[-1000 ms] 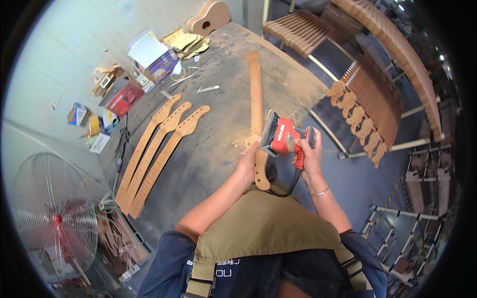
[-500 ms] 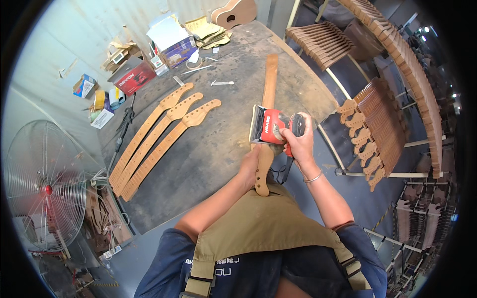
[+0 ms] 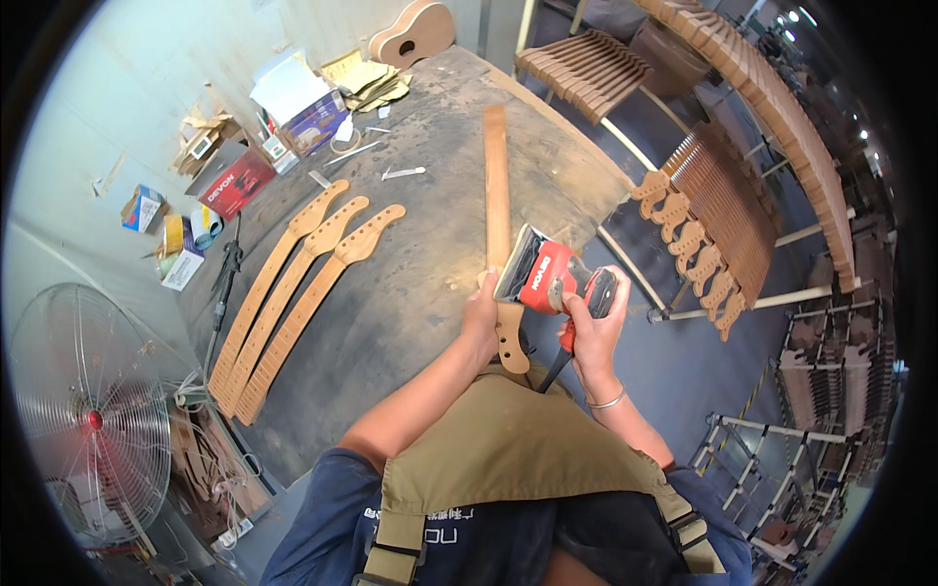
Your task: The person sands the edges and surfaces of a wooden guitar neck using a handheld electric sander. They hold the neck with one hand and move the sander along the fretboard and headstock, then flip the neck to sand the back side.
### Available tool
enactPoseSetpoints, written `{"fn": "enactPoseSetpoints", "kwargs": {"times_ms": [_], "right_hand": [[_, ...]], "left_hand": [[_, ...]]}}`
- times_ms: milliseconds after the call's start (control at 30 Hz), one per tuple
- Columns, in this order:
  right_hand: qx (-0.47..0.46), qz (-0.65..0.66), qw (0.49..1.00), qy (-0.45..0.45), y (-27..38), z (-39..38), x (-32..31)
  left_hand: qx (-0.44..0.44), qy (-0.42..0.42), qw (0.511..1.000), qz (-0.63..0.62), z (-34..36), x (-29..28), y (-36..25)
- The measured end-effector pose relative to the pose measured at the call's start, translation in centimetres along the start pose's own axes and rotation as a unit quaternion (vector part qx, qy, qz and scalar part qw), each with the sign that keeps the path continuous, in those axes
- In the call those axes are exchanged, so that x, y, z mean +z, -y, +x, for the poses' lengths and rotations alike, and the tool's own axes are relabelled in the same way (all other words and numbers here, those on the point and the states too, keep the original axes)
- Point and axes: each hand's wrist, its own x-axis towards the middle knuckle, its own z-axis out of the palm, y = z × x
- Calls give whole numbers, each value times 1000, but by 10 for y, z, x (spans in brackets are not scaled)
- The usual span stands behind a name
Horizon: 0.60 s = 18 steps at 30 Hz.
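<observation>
While right hand [image 3: 596, 334] grips red sander [image 3: 549, 276], left hand [image 3: 479, 320] grasps guitar neck [image 3: 497, 195] lying between hands.

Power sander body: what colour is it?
Mostly red, with black parts: the sander in the right hand, head view.

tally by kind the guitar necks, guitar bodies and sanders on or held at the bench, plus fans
guitar necks: 4 (3 lying, 1 in the left hand)
guitar body: 1
sander in the right hand: 1
fan: 1
total: 7

Right hand [image 3: 593, 317] gripping red sander [image 3: 547, 278], left hand [image 3: 480, 317] holding guitar neck [image 3: 497, 186], three necks [image 3: 311, 293] on workbench [image 3: 410, 283]
</observation>
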Motion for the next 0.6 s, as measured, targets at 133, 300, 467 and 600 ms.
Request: {"fn": "enactPoseSetpoints", "kwargs": {"times_ms": [133,300,467,600], "right_hand": [[21,19,999,23,4,-20,-15],[100,-36,981,160,44,-25,-49],[96,-29,985,141,41,-43,-59],[148,42,986,70,31,-41,-49]], "left_hand": [[32,48,998,-35,3,2,4],[-55,35,998,-24,-1,1,-8],[-61,48,997,2,20,-10,-3],[-103,72,991,-34,-2,11,-13]]}}
